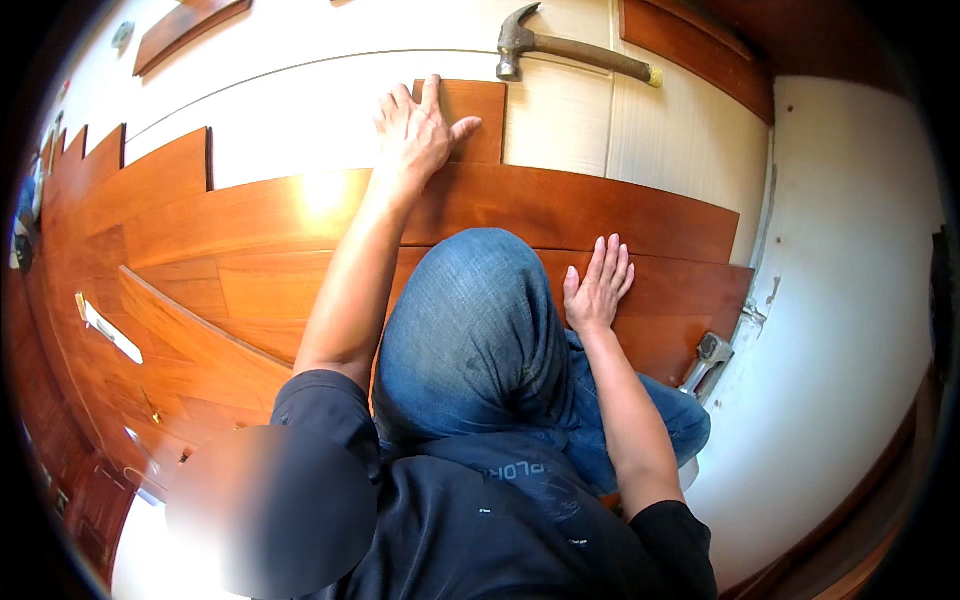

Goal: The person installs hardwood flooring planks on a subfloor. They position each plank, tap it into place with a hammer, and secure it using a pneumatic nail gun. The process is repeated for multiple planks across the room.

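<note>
Against the far edge of the long plank [590, 205], the short block [482, 122] sits partly under the spread left hand [415, 138]; the right hand [596, 294] lies open on floorboards [690, 290], neither clasping anything — uneven pressure could skew the block.

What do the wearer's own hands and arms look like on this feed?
The left hand and right hand are bare; no gloves or watch show. The short left sleeve and right sleeve are black, part of a black shirt with a grey print.
</note>
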Tool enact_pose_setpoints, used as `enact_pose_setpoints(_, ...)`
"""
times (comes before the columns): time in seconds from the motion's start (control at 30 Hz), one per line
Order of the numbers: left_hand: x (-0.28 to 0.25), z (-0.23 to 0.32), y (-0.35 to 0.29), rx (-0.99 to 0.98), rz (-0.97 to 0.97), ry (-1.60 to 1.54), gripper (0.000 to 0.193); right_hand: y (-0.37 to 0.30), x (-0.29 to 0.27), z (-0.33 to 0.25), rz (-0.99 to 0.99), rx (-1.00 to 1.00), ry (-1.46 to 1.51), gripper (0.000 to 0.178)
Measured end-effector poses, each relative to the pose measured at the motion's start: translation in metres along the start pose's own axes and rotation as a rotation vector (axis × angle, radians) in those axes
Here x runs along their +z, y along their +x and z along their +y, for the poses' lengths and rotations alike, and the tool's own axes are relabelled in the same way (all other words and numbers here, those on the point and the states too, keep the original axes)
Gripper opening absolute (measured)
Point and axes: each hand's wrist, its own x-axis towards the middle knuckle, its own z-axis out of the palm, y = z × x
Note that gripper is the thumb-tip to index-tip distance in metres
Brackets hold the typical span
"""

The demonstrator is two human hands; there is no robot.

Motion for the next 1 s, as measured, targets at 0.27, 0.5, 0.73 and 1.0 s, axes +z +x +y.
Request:
enact_pose_setpoints(0.27, 0.015, -0.001, 0.003, -0.026, 0.2, -0.173, 0.083, 0.059, -0.036, -0.005, 0.057, -0.136, 0.28, 0.073)
enact_pose_setpoints(0.5, 0.017, 0.005, -0.001, -0.06, 0.212, -0.199, 0.079, 0.306, -0.089, -0.037, 0.171, -0.395, 0.073, 0.061)
enact_pose_setpoints(0.73, 0.019, -0.004, 0.002, -0.093, 0.183, -0.3, 0.087, 0.391, -0.102, -0.103, -0.247, -0.502, -0.258, 0.04)
enact_pose_setpoints(1.0, 0.025, 0.002, -0.001, -0.098, 0.189, -0.23, 0.09, 0.437, -0.121, -0.11, -0.286, -0.613, -0.325, 0.029)
